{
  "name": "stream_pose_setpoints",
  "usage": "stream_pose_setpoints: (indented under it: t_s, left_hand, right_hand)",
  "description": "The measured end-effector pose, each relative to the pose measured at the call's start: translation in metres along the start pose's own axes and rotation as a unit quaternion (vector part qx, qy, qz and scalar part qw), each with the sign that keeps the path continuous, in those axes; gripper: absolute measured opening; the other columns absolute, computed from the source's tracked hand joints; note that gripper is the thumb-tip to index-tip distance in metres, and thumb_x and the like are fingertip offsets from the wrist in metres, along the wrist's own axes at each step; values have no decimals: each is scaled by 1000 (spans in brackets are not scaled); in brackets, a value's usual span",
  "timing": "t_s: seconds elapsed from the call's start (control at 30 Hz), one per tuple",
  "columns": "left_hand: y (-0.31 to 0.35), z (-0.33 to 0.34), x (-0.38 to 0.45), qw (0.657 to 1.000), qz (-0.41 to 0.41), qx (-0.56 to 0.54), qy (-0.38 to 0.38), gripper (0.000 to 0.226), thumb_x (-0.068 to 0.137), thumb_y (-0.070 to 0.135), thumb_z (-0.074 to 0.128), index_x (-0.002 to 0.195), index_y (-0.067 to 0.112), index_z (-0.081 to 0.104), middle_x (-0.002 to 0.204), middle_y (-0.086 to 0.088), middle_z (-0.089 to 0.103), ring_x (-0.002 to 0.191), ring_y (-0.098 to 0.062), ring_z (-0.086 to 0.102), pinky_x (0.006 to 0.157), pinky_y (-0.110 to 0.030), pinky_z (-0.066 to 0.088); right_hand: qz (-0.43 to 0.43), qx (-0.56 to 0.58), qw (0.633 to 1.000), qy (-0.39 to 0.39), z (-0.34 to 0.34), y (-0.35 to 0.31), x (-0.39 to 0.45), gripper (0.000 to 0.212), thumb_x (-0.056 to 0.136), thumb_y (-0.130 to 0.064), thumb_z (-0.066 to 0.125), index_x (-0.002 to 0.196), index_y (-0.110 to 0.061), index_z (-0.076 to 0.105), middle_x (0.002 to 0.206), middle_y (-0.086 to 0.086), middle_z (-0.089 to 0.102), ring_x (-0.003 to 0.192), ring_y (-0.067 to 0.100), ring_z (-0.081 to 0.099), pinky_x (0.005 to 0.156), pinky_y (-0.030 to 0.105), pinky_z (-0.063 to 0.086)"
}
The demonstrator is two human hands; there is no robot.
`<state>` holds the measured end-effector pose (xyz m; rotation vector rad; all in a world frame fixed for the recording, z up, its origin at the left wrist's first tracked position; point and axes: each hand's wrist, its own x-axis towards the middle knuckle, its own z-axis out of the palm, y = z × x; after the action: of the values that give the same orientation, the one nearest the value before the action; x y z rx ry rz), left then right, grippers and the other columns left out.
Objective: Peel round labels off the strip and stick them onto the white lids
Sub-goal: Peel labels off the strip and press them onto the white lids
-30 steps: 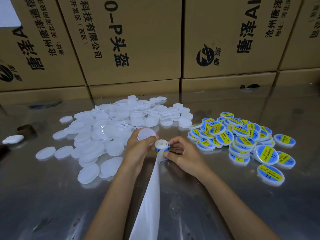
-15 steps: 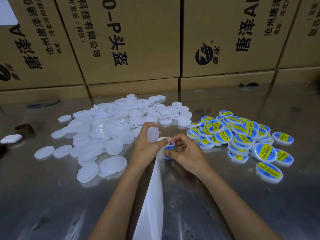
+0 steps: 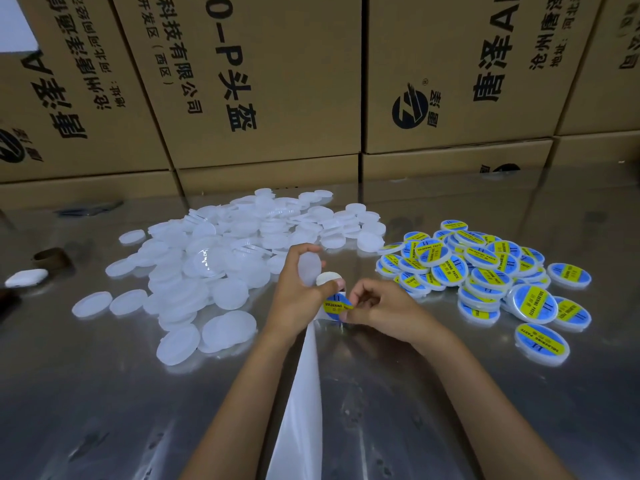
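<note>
My left hand (image 3: 294, 299) holds a plain white lid (image 3: 309, 270) upright in its fingers, and its thumb presses on the label strip's roll (image 3: 327, 278). A round blue and yellow label (image 3: 336, 306) stands half peeled off the strip, pinched at its right edge by my right hand (image 3: 377, 308). The bare white backing strip (image 3: 303, 403) trails from the hands toward me. A heap of plain white lids (image 3: 221, 258) lies left of the hands. Labelled lids (image 3: 485, 271) are piled to the right.
Everything rests on a shiny metal table (image 3: 104, 410). Stacked cardboard boxes (image 3: 259, 81) wall off the back. A white case (image 3: 26, 277) and a brown tape ring (image 3: 52, 259) sit at the far left edge.
The lid in my left hand has turned from flat to upright. The label has come further off the strip, its printed face now showing between my hands.
</note>
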<state>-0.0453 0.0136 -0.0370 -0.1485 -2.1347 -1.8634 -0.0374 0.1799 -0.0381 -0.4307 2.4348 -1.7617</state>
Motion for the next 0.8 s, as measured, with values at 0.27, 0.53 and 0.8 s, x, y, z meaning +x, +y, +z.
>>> stream_pose_setpoints:
  t_s: [0.27,0.53,0.8]
  left_hand:
    - [1,-1,0,1000,-5,-1,-7,56,72,9,86,107,40,55,120,6,59,98,10,62,73,-10,51]
    - [23,-5,0,983,-44,-156,85,25,93,28,46,103,37,67,120,-14,68,96,-26,69,77,-44,56]
    - [47,-2,-6,929,-131,-345,-38,34,102,20,43,127,11,64,127,-18,67,110,-34,69,94,-43,55]
  right_hand:
    - [29,27,980,-197,-30,-17,-19,17,81,-11,77,77,-15,62,73,-4,59,70,6,50,62,19,37]
    - [2,284,955,-88,-35,-24,-16,24,75,-22,75,84,-15,54,82,10,62,62,20,59,53,24,41]
    - [-72,252,962,77,-6,-36,-11,30,78,-18,79,77,-16,50,71,9,63,52,15,50,46,22,35]
